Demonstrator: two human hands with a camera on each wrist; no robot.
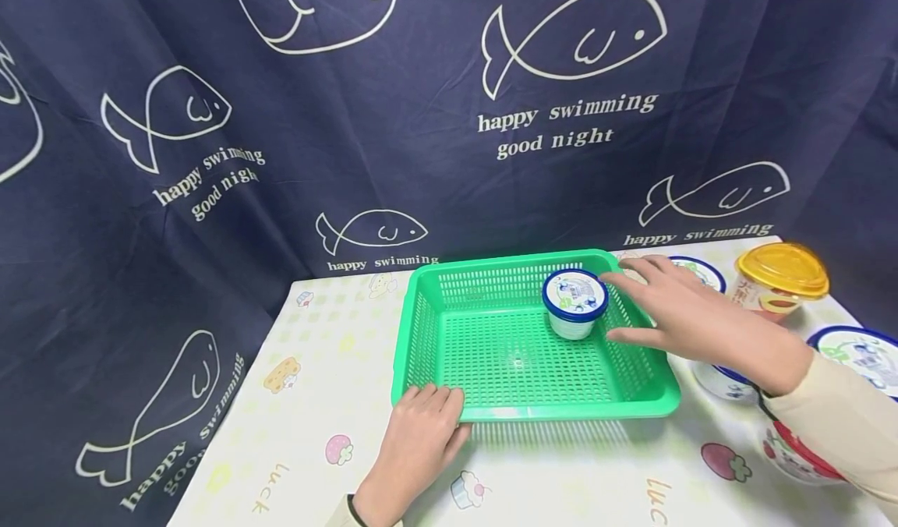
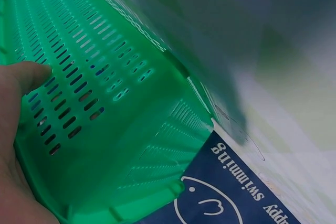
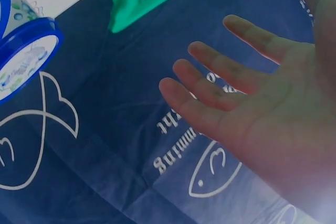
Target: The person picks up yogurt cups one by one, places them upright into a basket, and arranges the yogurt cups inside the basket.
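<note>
Tub (image 1: 575, 302) stands upright; steady the basket (image 1: 561, 412) your left hand (image 1: 424, 429) grips, and avoid tipping either with your spread right hand (image 1: 677, 309).

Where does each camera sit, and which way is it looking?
Head: worn on the head, looking forward and down at the rectangular green plastic basket; left hand and right hand show.
Left wrist: on that wrist, looking at the basket's slotted side; part of the left hand shows.
Right wrist: on that wrist, looking past the right hand's palm toward the fish-printed navy fabric.
Head and left wrist share the basket and left hand.
</note>
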